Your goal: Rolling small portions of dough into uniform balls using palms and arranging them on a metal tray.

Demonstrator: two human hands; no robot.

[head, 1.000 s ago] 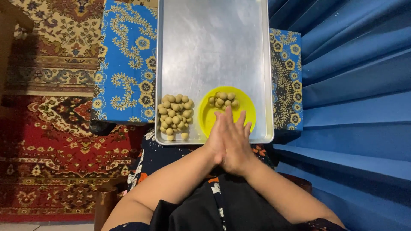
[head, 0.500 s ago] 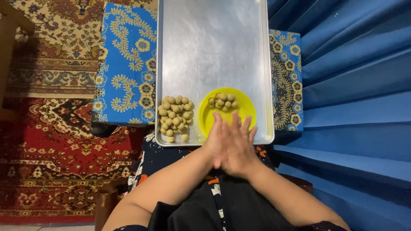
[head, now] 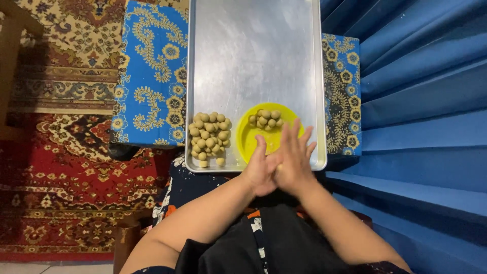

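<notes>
**Palms pressed together over the tray's near edge**

The left hand (head: pixel 259 170) and right hand (head: pixel 294 160) met palm to palm above the near edge of the tray (head: pixel 253 56), the right lying slightly over the left. Their fingers were straight and loosely fanned, pointing away from the person, tips reaching over the near rim of the yellow bowl (head: pixel 248 139). Whether anything sat between the palms could not be told.

The bowl stood in the tray's near right corner, and a small heap of dough balls (head: pixel 266 120) lay at its far side. A larger heap of rolled balls (head: pixel 208 138) rested straight on the metal in the near left corner, just beside the bowl. The rest of the tray was bare metal.

The tray lay on a blue patterned cloth (head: pixel 149 76). A red patterned carpet (head: pixel 56 167) covered the floor to the left; blue pleated fabric (head: pixel 416 101) hung at the right.
</notes>
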